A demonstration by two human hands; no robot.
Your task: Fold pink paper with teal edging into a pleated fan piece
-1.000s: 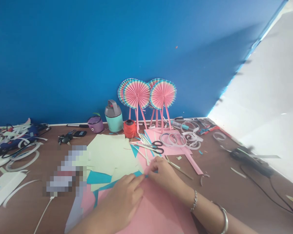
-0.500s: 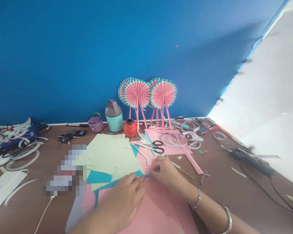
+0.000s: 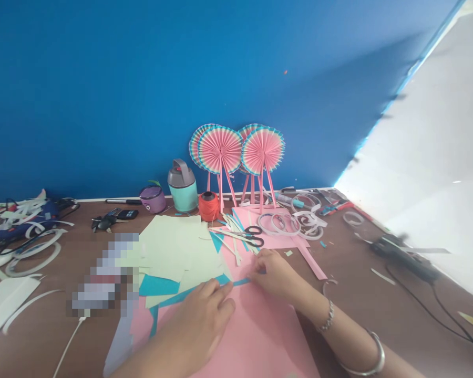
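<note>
A large pink paper sheet (image 3: 256, 336) lies on the brown table in front of me, with a thin teal strip (image 3: 242, 282) along its far edge. My left hand (image 3: 199, 320) rests flat on the sheet, fingers stretched toward the strip. At the sheet's far right corner my right hand (image 3: 276, 273) has its fingertips pinched on the strip's end. Pale green sheets (image 3: 177, 247) and a teal sheet (image 3: 160, 287) lie just left of the hands.
Black-handled scissors (image 3: 254, 236) lie beyond my right hand among paper strips. Pink paper fans (image 3: 240, 152) stand against the blue wall, beside an orange thread spool (image 3: 208, 206) and a teal bottle (image 3: 183, 187). Tape rings (image 3: 286, 223) sit right; a glue gun (image 3: 404, 255) with cord far right.
My right hand has slid rightward along the sheet's far edge, exposing more of the teal strip. My left hand has stayed in place.
</note>
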